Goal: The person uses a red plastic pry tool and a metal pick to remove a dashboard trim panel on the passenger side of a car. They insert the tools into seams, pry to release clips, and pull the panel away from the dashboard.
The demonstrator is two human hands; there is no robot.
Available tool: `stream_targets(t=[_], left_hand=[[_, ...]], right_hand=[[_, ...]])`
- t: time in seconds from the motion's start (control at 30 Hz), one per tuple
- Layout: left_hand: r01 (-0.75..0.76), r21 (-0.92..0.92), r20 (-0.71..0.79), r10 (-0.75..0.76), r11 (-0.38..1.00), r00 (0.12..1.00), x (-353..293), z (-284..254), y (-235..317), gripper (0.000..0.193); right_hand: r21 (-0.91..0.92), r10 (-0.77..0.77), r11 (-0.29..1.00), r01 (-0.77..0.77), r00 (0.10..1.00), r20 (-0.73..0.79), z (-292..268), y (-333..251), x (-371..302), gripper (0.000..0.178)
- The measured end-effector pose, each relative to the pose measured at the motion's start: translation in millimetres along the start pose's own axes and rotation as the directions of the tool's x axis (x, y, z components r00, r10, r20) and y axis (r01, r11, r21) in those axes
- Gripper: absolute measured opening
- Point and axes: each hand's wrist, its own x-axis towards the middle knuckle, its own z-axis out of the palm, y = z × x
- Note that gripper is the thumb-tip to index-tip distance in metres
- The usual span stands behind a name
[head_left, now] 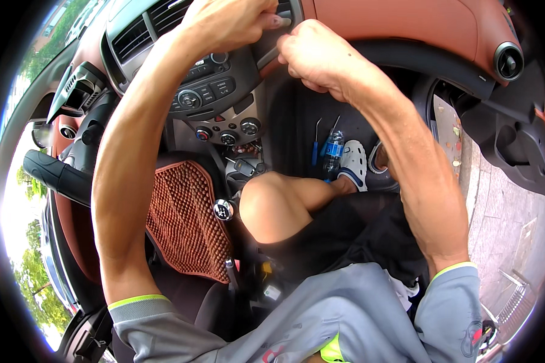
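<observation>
Along the red-brown padded dashboard (399, 21): narrow grey curved trim strip (297, 13) lying between two bent hands

Beside the dashboard's centre, the strip is running downward in view, its long axis slanting toward the lower left. The bare left hand (243, 21) is sitting just left of its upper part, thumb and fingers bending inward; the upper edge is cutting off its far side, so its opening and any hold cannot be told. The bare right hand (318, 60) is standing just right of the strip, knuckles overlapping its middle in view, fingers curling inward; the palm is facing away, so closure and hold cannot be told either. Neither hand is appearing clearly nearer, and contact cannot be confirmed. Below the right hand, a slim blue-handled tool (315, 154) and a clear plastic bottle with a blue label (333, 148) are lying near a white perforated clog (353, 163).
</observation>
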Motion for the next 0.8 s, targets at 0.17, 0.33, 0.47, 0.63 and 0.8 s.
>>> stream_targets(t=[0.17,0.33,0.47,0.63,0.8], left_hand=[[-0.014,0.034,-0.010,0.014,0.999,1.000,1.0,-0.9,-1.5,0.027],[-0.021,0.052,-0.012,0.021,0.998,1.000,5.6,0.9,1.9,0.029],[0.059,0.098,0.051,-0.065,0.993,0.997,5.1,2.5,4.9,0.028],[0.045,-0.072,-0.059,-0.049,0.996,0.997,5.2,9.9,-1.5,0.031],[0.057,-0.060,-0.041,-0.059,0.997,0.997,3.7,4.7,0.5,0.031]], right_hand=[[0.270,0.195,0.932,-0.241,0.963,0.189,-26.2,-14.6,-1.3,0.020],[0.295,0.292,0.847,-0.442,0.851,0.436,-49.8,-12.6,16.6,0.021],[0.340,0.214,0.840,-0.423,0.834,0.509,-55.4,5.6,25.5,0.023],[0.413,0.126,0.874,-0.257,0.939,0.318,-36.0,4.8,5.4,0.032],[-0.140,0.321,0.947,-0.288,0.841,0.436,-63.3,-34.9,22.2,0.023]])
